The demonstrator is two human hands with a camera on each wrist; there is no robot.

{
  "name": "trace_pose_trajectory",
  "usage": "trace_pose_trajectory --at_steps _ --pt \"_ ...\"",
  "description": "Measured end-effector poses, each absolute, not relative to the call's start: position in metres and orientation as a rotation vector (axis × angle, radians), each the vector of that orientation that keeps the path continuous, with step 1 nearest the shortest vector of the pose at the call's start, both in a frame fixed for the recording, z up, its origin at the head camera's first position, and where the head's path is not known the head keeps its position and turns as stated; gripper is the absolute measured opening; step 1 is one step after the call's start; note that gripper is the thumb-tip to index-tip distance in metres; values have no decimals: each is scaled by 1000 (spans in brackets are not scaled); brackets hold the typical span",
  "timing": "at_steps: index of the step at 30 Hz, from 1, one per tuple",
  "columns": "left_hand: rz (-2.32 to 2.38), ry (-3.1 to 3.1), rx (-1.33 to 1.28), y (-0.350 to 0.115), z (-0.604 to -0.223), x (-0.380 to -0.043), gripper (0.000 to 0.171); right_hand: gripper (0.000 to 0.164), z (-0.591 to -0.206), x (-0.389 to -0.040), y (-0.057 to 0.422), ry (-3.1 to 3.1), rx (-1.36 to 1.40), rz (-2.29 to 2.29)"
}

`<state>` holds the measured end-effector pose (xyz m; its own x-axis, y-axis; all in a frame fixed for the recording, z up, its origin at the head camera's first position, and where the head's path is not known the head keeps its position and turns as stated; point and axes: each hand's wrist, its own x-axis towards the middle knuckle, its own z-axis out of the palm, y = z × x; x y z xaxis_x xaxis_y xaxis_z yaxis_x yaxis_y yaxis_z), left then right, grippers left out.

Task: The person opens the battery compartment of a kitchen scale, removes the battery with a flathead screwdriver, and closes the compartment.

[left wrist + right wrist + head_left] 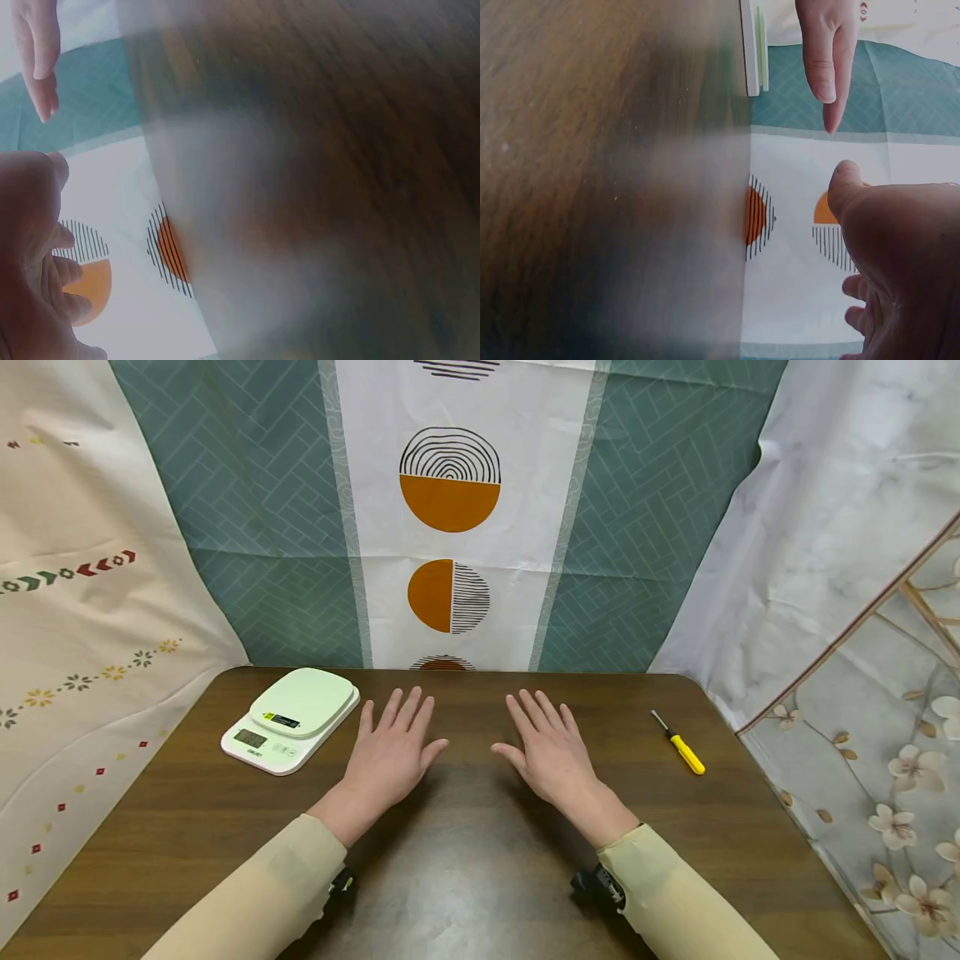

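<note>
My left hand is held over the table with its fingers straight and slightly spread, palm down, holding nothing. It is nearest to a white kitchen scale with a pale green platform, just to its left. Facing it, my right hand is stretched out the same way and holds nothing. Farther to the right lies a screwdriver with a yellow handle and its metal tip pointing to the back left. In the right wrist view, the edge of the scale shows beyond the hands.
The brown wooden table has rounded back corners. A patterned green and white curtain hangs behind it. Cloths with printed designs hang at the left and right sides. Dark wrist devices sit under both sleeves.
</note>
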<state>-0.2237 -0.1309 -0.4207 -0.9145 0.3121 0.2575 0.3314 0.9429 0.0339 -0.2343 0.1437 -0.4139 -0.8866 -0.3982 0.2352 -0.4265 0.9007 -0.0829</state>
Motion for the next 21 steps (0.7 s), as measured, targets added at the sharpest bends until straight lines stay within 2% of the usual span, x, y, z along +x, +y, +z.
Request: trace_pose_trajectory --at_steps 21 --pt "-113 -2837 -417 -152 -425 -226 77 83 -414 -237 123 -2852 676 181"
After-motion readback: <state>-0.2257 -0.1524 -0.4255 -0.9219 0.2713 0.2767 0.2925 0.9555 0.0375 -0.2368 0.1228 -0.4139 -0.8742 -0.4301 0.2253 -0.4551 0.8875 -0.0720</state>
